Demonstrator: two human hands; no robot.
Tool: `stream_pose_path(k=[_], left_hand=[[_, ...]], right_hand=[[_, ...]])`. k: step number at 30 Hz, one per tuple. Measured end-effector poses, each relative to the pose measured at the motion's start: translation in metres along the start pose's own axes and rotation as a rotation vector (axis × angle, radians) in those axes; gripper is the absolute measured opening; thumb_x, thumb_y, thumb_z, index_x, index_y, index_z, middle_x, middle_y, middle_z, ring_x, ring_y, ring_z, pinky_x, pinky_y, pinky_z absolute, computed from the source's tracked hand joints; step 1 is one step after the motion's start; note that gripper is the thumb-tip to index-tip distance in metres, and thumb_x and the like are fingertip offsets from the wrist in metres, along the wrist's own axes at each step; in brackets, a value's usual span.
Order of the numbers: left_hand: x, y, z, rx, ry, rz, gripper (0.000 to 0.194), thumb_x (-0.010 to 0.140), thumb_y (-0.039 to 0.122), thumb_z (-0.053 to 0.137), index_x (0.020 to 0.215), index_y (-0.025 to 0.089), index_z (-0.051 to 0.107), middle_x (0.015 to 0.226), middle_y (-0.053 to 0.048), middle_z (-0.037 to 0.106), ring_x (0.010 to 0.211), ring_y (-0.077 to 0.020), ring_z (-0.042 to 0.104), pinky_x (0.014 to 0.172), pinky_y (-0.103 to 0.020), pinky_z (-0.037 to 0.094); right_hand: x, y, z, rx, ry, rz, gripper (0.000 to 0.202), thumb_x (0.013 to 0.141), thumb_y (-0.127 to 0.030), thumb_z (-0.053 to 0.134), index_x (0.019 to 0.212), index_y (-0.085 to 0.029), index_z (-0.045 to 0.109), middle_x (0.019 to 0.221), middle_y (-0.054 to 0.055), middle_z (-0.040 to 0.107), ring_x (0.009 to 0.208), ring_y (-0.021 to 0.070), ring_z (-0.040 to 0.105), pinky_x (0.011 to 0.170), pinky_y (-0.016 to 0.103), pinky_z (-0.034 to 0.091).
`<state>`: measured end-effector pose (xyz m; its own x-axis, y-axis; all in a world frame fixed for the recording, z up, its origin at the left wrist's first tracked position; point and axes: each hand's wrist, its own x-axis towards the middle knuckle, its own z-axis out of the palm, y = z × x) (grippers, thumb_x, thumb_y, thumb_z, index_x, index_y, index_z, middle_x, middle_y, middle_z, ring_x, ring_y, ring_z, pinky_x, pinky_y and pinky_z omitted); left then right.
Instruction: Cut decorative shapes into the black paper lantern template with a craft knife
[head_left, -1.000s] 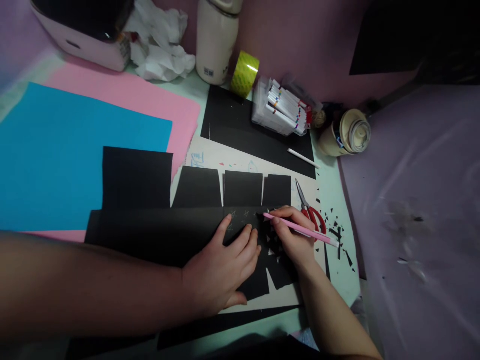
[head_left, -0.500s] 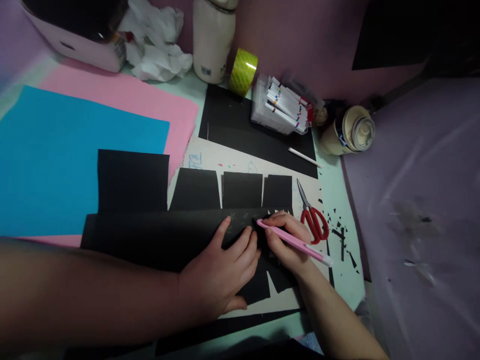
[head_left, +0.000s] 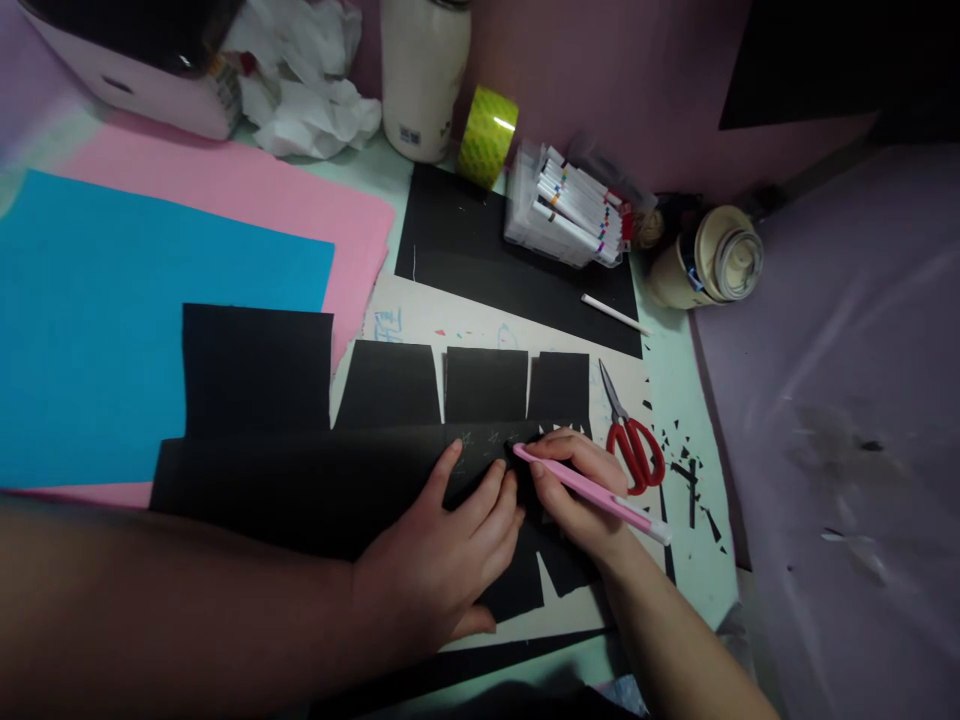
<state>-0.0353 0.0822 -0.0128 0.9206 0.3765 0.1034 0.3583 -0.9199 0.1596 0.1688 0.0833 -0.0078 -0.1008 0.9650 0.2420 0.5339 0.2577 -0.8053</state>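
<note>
A large sheet of black card (head_left: 270, 470) lies across the work area, with cut flaps along its far edge. My left hand (head_left: 457, 535) is spread flat on it, fingers apart, pressing it down. Faint star outlines show on the card near those fingertips. Pinched in my right hand (head_left: 581, 485) is a slim pink pen-shaped tool (head_left: 592, 490) with a pale rear end. Its tip meets the card just right of my left fingers; whether it is a pen or a craft knife I cannot make out.
Red-handled scissors (head_left: 634, 450) lie right of my hand, beside black paper scraps (head_left: 694, 490). Farther back are a white stick (head_left: 615, 314), a box of markers (head_left: 574, 210), yellow tape (head_left: 487, 137), a bottle (head_left: 424, 85) and a lidded cup (head_left: 709, 260). Blue paper (head_left: 97, 330) lies left.
The view has shifted slightly. Both hands stay at nearly the same spots on the card, and the pink tool's tip has barely moved.
</note>
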Motion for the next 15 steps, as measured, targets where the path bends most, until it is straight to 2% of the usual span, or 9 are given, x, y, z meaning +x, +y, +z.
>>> stream_pose_path(k=[15], left_hand=[[-0.0006, -0.0002, -0.0021, 0.023, -0.004, 0.005, 0.078, 0.081, 0.074, 0.052, 0.134, 0.016, 0.055, 0.141, -0.018, 0.053, 0.135, -0.034, 0.036, 0.107, -0.069, 0.029]], right_hand=[[-0.0003, 0.0004, -0.0006, -0.018, -0.003, 0.009, 0.019, 0.081, -0.008, 0.063, 0.093, -0.022, 0.068, 0.084, 0.002, 0.07, 0.075, 0.0158, 0.066, 0.068, 0.03, 0.053]])
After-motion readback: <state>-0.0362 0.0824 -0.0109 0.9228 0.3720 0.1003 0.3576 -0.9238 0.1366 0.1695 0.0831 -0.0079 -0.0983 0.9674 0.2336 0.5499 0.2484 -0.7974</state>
